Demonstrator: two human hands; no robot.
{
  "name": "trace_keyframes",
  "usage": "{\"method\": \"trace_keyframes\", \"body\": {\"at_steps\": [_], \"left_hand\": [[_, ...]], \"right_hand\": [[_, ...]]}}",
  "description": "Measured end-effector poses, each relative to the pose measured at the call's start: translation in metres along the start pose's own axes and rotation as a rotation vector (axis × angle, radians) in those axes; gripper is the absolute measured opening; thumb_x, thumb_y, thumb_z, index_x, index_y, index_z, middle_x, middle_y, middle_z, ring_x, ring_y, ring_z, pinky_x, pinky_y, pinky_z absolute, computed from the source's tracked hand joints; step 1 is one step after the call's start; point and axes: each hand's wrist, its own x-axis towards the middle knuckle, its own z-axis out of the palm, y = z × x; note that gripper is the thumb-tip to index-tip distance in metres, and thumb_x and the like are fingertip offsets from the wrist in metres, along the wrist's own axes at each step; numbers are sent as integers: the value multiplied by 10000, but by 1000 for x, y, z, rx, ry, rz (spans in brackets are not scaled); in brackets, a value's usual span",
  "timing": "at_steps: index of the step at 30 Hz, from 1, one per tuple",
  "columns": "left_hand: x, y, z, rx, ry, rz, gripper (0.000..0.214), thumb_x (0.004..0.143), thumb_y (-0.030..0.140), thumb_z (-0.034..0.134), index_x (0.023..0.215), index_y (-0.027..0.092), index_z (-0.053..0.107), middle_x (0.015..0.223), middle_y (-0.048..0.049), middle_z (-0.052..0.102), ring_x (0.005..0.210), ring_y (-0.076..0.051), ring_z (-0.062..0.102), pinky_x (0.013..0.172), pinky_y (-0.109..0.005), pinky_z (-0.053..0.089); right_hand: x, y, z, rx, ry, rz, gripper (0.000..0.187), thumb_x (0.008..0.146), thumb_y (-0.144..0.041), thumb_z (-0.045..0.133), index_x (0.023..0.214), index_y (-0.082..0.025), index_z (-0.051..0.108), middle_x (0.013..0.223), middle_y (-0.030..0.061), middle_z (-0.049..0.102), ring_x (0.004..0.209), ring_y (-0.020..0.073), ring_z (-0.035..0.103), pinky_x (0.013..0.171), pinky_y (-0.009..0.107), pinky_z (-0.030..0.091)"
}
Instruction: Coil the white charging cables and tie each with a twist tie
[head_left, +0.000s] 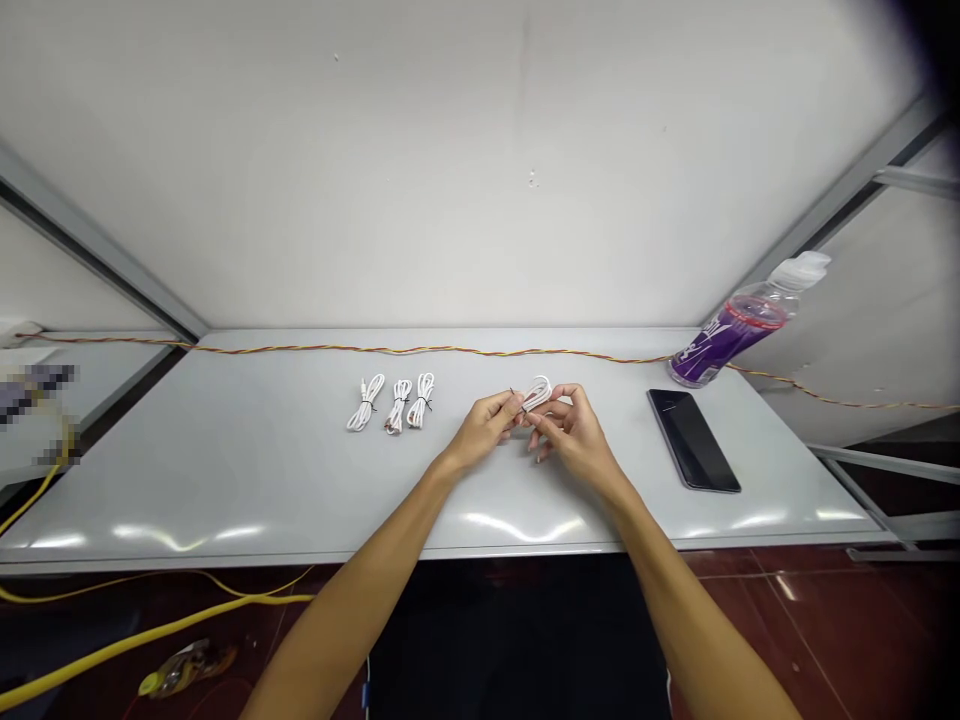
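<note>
A coiled white cable [538, 393] is held above the middle of the table between my two hands. My left hand [487, 425] pinches it on its left side, where a thin black tie end sticks out. On the other side my right hand [571, 428] has its fingers closed on the coil. Three more white cable bundles lie to the left: one on the far left [365, 404], one in the middle [398, 407] and one nearer my hands [421, 402]. Each is bound around its middle with a black tie.
A black phone [694, 440] lies right of my hands, with a purple-labelled bottle [739, 325] behind it. A twisted red-yellow wire [390, 350] runs along the back of the grey table [247, 460]. Yellow cables [150, 635] hang below the left front edge.
</note>
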Motion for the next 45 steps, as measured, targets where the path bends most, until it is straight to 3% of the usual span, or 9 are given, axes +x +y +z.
{"method": "trace_keyframes", "body": {"at_steps": [4, 11, 18, 25, 31, 34, 39, 45], "left_hand": [[-1, 3, 1, -14, -1, 3, 401, 892, 549, 543, 818, 155, 570, 725, 4, 502, 563, -71, 362, 501, -226, 215], [-1, 3, -1, -25, 28, 19, 420, 884, 543, 558, 759, 142, 576, 691, -2, 519, 592, -85, 435, 508, -214, 259], [-3, 8, 0, -36, 26, 36, 403, 847, 532, 616, 801, 132, 635, 719, -4, 537, 673, -107, 490, 638, -233, 373], [-3, 6, -2, -69, 7, -52, 442, 874, 557, 551, 764, 131, 592, 656, 7, 462, 571, -87, 400, 517, -223, 244], [-5, 8, -4, -132, -71, -44, 292, 858, 452, 620, 866, 175, 529, 724, -5, 530, 595, -91, 411, 507, -222, 191], [-6, 9, -3, -177, -74, -71, 293, 838, 418, 656, 906, 209, 463, 735, 13, 538, 597, -90, 434, 503, -206, 185], [-7, 11, -1, -176, -88, -63, 295, 849, 429, 637, 966, 207, 483, 721, 18, 498, 604, -88, 434, 491, -189, 192], [-6, 11, 2, -133, -77, -60, 318, 859, 474, 610, 847, 189, 469, 694, 24, 475, 508, -50, 295, 469, -173, 180]], "right_hand": [[-2, -4, -1, -57, -17, -14, 386, 844, -401, 664, 1045, -284, 356, 868, -29, 668, 548, 133, 591, 470, 280, 527], [-2, -7, -3, -232, -20, -71, 362, 878, -368, 617, 1152, -278, 397, 919, 4, 703, 557, 134, 567, 531, 309, 533], [-1, -13, -14, -523, -99, -239, 290, 905, -277, 564, 1194, -261, 569, 924, 31, 691, 696, 166, 624, 611, 311, 520], [-3, -10, -17, -597, -120, -299, 525, 922, -250, 543, 1429, -305, 421, 933, 22, 663, 699, 147, 613, 631, 294, 538], [-6, -12, -16, -568, -135, -314, 333, 920, -255, 552, 1253, -256, 556, 1040, 54, 673, 759, 161, 643, 630, 298, 548], [-7, -11, -15, -527, -145, -296, 319, 910, -243, 562, 1227, -264, 561, 1035, 48, 672, 785, 168, 643, 638, 307, 561], [-10, -7, -10, -386, -120, -272, 320, 903, -266, 579, 1223, -269, 561, 1041, 48, 662, 818, 177, 659, 605, 300, 582], [-8, 1, -5, -161, -30, -209, 250, 879, -300, 635, 1117, -247, 579, 1012, 55, 665, 876, 205, 668, 622, 318, 603]]}}
